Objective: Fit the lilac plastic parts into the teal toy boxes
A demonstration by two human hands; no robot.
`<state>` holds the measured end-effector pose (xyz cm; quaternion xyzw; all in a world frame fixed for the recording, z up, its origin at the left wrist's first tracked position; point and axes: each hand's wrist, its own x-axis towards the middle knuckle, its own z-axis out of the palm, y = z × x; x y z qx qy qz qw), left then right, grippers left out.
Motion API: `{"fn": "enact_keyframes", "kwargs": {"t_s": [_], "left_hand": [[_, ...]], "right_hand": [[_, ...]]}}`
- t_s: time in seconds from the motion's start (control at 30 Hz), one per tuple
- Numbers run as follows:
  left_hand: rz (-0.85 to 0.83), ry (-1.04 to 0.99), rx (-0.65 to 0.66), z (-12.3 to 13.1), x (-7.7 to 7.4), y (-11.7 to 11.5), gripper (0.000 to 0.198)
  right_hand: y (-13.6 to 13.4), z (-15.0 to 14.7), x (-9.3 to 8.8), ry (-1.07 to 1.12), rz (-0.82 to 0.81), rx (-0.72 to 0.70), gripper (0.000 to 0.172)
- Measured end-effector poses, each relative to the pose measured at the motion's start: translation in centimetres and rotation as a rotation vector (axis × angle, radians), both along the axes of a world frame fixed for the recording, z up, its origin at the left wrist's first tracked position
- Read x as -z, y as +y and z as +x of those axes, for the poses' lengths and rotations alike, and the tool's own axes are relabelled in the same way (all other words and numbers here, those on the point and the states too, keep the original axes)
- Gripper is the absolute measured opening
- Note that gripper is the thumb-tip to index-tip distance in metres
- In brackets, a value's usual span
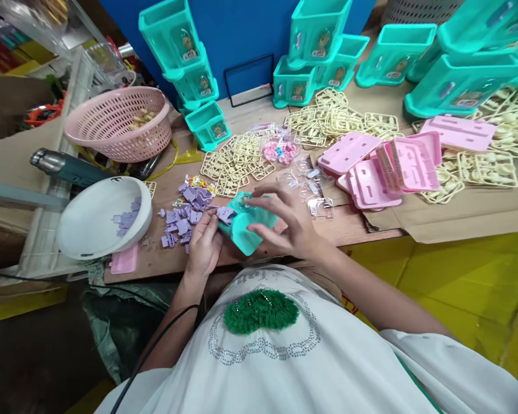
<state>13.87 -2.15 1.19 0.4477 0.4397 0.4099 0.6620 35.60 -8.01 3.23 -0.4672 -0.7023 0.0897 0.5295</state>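
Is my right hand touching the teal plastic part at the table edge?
Touching. The head view shows the right hand resting its fingers on the teal plastic part.

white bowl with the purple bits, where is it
Head view, left side: the white bowl sits below the pink basket, left of the purple pieces.

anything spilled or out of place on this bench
Purple pieces lie scattered loose on the bench beside the white bowl, which holds only a few. The teal boxes stacked at the back left lean. The left hand and right hand hold a teal part. Nothing looks broken.
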Motion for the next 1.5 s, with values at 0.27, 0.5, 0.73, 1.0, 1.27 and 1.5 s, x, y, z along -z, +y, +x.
{"fn": "enact_keyframes", "kwargs": {"t_s": [0.27,0.5,0.73,1.0,1.27,1.5], "left_hand": [[0.126,0.012,-0.104,0.7,0.7,-2.3,0.044],[0.217,0.201,0.184,-1.0,0.1,-0.1,0.042],[0.558,0.32,0.191,0.1,1.5,-1.7,0.108],[0.617,0.514,0.118,0.2,3.0,-2.9,0.094],[0.678,0.486,0.174,-0.2,3.0,-2.2,0.093],[0.722,0.438,0.221,-0.6,3.1,-1.6,0.092]], "right_hand": [[-2.0,-2.0,-0.5,-0.063,-0.064,-0.049,0.024],[-0.4,0.3,-1.8,-0.118,-0.13,-0.183,0.027],[3.5,0.3,-3.8,-0.492,-0.296,-0.396,0.029],[7.2,-1.1,-2.0,-0.408,-0.459,-0.573,0.028],[7.3,-0.8,-0.9,-0.243,-0.437,-0.653,0.024],[9.2,-0.6,-1.5,-0.267,-0.527,-0.745,0.027]]}}
